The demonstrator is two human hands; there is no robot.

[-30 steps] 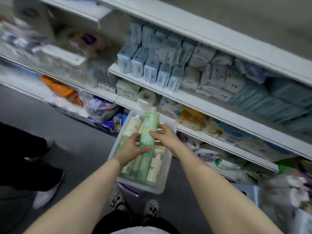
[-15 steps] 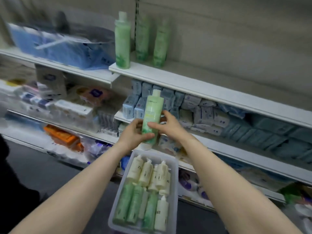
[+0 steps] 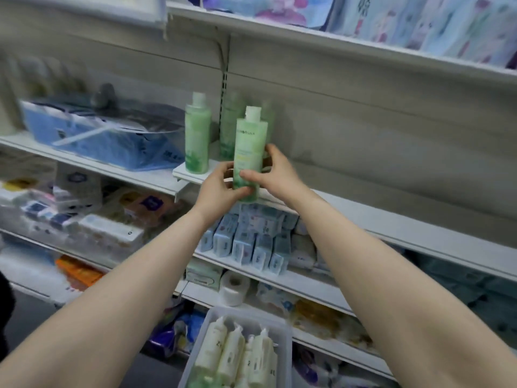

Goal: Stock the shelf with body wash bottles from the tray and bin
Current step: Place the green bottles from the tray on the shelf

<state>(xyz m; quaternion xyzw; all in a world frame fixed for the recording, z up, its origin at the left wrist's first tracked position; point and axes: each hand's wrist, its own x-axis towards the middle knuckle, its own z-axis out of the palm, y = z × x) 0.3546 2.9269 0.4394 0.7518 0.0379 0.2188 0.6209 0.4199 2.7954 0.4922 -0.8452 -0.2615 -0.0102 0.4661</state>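
Observation:
A green body wash bottle [image 3: 249,147] with a white cap stands upright at the front edge of the white shelf [image 3: 391,217]. My left hand [image 3: 221,189] grips its lower part from the left, and my right hand [image 3: 275,173] holds it from the right. Another green bottle [image 3: 197,135] stands on the shelf to the left, with two more blurred ones [image 3: 230,121] behind. Below, the clear tray [image 3: 284,329] holds several cream bottles [image 3: 233,354] and some green ones at its near end.
A blue pack [image 3: 106,138] under clear wrap lies on the shelf to the left. Light blue packets [image 3: 246,239] fill the shelf under the bottles. A toilet roll [image 3: 234,287] and bagged goods sit lower down. Floral packs [image 3: 391,15] sit on the top shelf.
Both hands lifted the green bottle out of the tray and raised it up to the shelf edge beside the other green bottles. The view tilted upward.

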